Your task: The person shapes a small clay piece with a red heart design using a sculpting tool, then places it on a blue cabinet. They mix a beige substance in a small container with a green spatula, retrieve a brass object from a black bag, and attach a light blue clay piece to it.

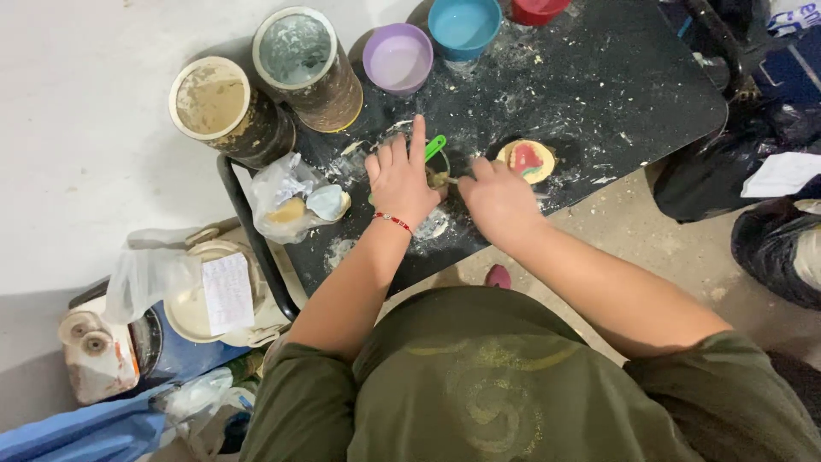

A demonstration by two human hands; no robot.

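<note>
- Hands are meeting near the middle of the frame over a dusty black table (599, 94), both reaching in from the lower edge.
- Left hand (400, 175), wearing a red bracelet (392, 222) at the wrist, is lying palm down with its fingers spread and the forefinger pointing up the frame; it is covering a small cup (440, 174) and seems to be steadying it, though the grip itself is hidden.
- Green scoop handle (435, 146) is sticking out just right of that forefinger, touching or nearly touching the hand.
- Right hand (496, 198) is curling loosely, fingertips pinching toward the cup's rim; whether it is holding anything I cannot tell.
- Round yellow disc (528, 160) with a red and green pattern is lying on the table just above and right of the right hand.
- 2 tall grimy canisters (256, 94) are standing at the upper left, with a purple bowl (398, 58), a blue bowl (464, 26) and a red bowl (534, 8) lining up along the top edge.
- Clear plastic bag (295, 198) holding pale lumps is sitting at the table's left edge, left of the left hand.
</note>
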